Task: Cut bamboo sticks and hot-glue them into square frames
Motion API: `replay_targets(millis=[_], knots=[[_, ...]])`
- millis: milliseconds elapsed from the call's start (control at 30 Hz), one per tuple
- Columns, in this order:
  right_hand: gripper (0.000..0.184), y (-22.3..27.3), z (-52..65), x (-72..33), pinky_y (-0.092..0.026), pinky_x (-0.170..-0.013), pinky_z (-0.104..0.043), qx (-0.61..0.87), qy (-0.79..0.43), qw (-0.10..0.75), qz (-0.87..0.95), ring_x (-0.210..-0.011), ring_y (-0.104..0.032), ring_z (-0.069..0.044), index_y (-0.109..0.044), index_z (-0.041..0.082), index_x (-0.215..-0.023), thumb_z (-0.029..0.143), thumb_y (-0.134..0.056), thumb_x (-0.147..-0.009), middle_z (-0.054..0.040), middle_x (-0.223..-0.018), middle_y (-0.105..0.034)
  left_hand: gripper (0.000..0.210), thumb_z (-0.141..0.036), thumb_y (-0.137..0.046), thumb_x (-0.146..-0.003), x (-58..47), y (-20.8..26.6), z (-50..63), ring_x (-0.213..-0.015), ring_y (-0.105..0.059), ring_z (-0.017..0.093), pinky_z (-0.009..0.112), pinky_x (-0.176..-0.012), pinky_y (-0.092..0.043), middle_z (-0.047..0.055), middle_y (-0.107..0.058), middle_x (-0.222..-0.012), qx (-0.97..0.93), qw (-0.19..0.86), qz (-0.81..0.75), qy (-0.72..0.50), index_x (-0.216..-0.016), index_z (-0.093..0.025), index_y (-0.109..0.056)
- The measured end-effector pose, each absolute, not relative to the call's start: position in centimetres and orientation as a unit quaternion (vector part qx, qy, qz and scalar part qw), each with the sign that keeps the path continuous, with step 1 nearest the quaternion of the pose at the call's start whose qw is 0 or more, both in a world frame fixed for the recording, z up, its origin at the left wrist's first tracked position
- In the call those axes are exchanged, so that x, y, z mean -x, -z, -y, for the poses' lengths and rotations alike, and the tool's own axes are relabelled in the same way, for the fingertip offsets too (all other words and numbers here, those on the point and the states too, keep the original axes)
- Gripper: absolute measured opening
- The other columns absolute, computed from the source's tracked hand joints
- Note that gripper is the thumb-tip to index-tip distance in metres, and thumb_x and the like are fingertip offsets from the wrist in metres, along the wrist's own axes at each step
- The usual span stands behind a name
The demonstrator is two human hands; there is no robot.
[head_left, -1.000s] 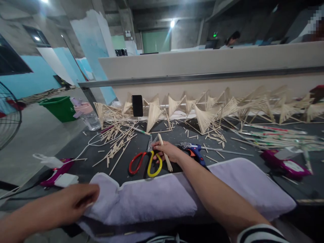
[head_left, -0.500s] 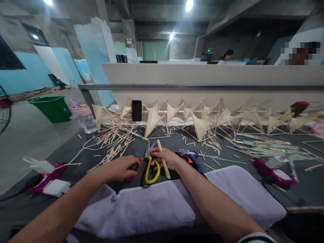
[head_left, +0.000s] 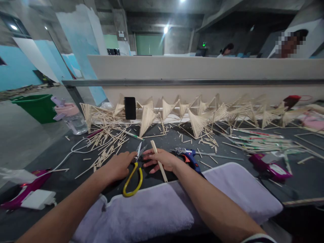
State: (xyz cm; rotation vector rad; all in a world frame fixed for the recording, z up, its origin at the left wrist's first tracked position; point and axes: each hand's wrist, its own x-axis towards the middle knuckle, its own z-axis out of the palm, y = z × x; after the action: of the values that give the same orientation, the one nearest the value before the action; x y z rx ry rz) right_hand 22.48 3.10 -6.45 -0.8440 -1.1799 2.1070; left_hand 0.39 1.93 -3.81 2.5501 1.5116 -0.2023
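My left hand [head_left: 120,165] is closed around one handle of a pair of scissors [head_left: 133,184]. That handle is hidden under my fingers, while the yellow loop hangs free toward me. The blades point away and stand slightly apart. In my right hand [head_left: 160,160], just right of the scissors, thin wooden sticks [head_left: 162,170] are clasped in a small bundle, tilted; its other fingers stretch toward the scissors. A blue glue gun [head_left: 191,157] lies beyond my right wrist. Loose sticks [head_left: 111,145] are heaped past my left hand.
Fan-shaped stick frames [head_left: 197,123] line the back of the dark table, beside an upright black phone [head_left: 130,108]. A lilac cloth [head_left: 152,209] covers the front edge. Purple power strips [head_left: 269,167] lie at both sides. A jug [head_left: 73,118] stands left, and two people are beyond the partition.
My left hand has drawn the scissors left, away from my right hand, and their yellow loop has swung toward me. The right hand still has the sticks. The view has shifted slightly.
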Motion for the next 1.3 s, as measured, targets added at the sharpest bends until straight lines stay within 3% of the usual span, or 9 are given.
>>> replay_targets(millis=[100,233,433,567,700,833,933,1133,1300], knots=[[0.031,6.5,-3.5,-22.7,-0.051,-0.045,-0.024,0.338,-0.774,0.302,0.443,-0.069,-0.065,-0.016,-0.051,0.018,-0.102,0.025,-0.059,-0.073,-0.0065,-0.094,-0.062,0.059,-0.013,-0.051,-0.071,1.1,4.2,-2.4,-0.096,-0.057,0.025,0.032,-0.078,-0.042,0.012,-0.057,-0.105,-0.846,0.058,-0.526,0.068,-0.128,-0.024,-0.038],[0.033,6.4,-3.7,-22.8,-0.029,-0.031,-0.012,0.351,-0.757,0.329,0.443,-0.044,-0.052,-0.007,-0.046,0.019,-0.108,0.025,-0.056,-0.076,-0.0021,-0.073,-0.064,0.06,-0.013,-0.049,-0.074,2.8,4.5,-2.9,-0.091,-0.058,0.024,0.032,-0.075,-0.043,0.012,-0.056,-0.104,-0.831,0.039,-0.55,0.071,-0.13,-0.028,-0.036],[0.033,5.7,-3.3,-22.7,-0.016,-0.034,-0.012,0.366,-0.755,0.345,0.421,-0.037,-0.036,-0.004,-0.046,0.021,-0.104,0.027,-0.059,-0.074,0.0035,-0.06,-0.058,0.069,-0.007,-0.048,-0.071,6.5,4.4,-3.7,-0.096,-0.056,0.024,0.033,-0.077,-0.043,0.011,-0.053,-0.113,-0.81,0.034,-0.58,0.084,-0.133,-0.033,-0.032],[0.028,5.4,-3.2,-22.5,-0.018,-0.035,-0.013,0.354,-0.764,0.361,0.402,-0.043,-0.041,-0.005,-0.047,0.021,-0.097,0.037,-0.057,-0.076,0.0024,-0.063,-0.058,0.059,-0.007,-0.047,-0.069,6.6,2.9,-4.0,-0.094,-0.057,0.024,0.034,-0.077,-0.044,0.011,-0.054,-0.112,-0.807,0.045,-0.586,0.06,-0.125,-0.028,-0.047],[0.025,5.6,-3.0,-22.4,-0.021,-0.036,-0.014,0.305,-0.78,0.344,0.424,-0.048,-0.044,-0.007,-0.051,0.017,-0.087,0.041,-0.054,-0.078,-0.0011,-0.07,-0.059,0.044,-0.025,-0.049,-0.076,1.6,1.3,-3.3,-0.104,-0.052,0.024,0.033,-0.087,-0.042,0.009,-0.056,-0.116,-0.83,0.174,-0.508,-0.15,-0.12,-0.018,-0.053],[0.028,6.0,-2.5,-22.0,-0.024,-0.037,-0.014,0.25,-0.785,0.315,0.472,-0.05,-0.044,-0.006,-0.053,0.017,-0.089,0.043,-0.056,-0.078,-0.0023,-0.076,-0.06,0.043,-0.042,-0.049,-0.08,-4.5,1.9,-2.6,-0.076,-0.06,0.016,0.026,-0.066,-0.048,0.007,-0.065,-0.09,-0.734,0.445,-0.429,-0.28,-0.113,-0.016,-0.057],[0.031,6.4,-2.2,-21.6,-0.031,-0.038,-0.016,0.233,-0.785,0.289,0.495,-0.05,-0.047,-0.007,-0.054,0.016,-0.089,0.044,-0.06,-0.076,-0.0032,-0.075,-0.06,0.043,-0.047,-0.054,-0.077,-6.6,3.6,-2.6,-0.042,-0.046,0.009,0.021,-0.042,-0.04,-0.001,-0.055,-0.057,-0.616,0.58,-0.408,-0.343,-0.104,-0.014,-0.06],[0.036,7.1,-2.5,-21.2,-0.05,-0.056,-0.026,0.253,-0.794,0.281,0.476,-0.063,-0.06,-0.012,-0.054,0.016,-0.099,0.036,-0.067,-0.071,-0.0038,-0.078,-0.062,0.029,-0.037,-0.067,-0.07,-5.1,5.9,-4.0,-0.049,-0.047,0.005,0.016,-0.047,-0.039,0.001,-0.058,-0.063,-0.491,0.646,-0.388,-0.437,-0.077,-0.01,-0.062],[0.034,7.6,-2.6,-21.2,-0.052,-0.064,-0.03,0.285,-0.803,0.275,0.446,-0.065,-0.064,-0.016,-0.056,0.011,-0.093,0.032,-0.069,-0.07,-0.0056,-0.074,-0.063,0.03,-0.038,-0.069,-0.068,-3.9,6.1,-4.3,-0.056,-0.057,0.01,0.024,-0.058,-0.046,0.003,-0.062,-0.067,-0.455,0.66,-0.413,-0.432,-0.077,-0.01,-0.058]])
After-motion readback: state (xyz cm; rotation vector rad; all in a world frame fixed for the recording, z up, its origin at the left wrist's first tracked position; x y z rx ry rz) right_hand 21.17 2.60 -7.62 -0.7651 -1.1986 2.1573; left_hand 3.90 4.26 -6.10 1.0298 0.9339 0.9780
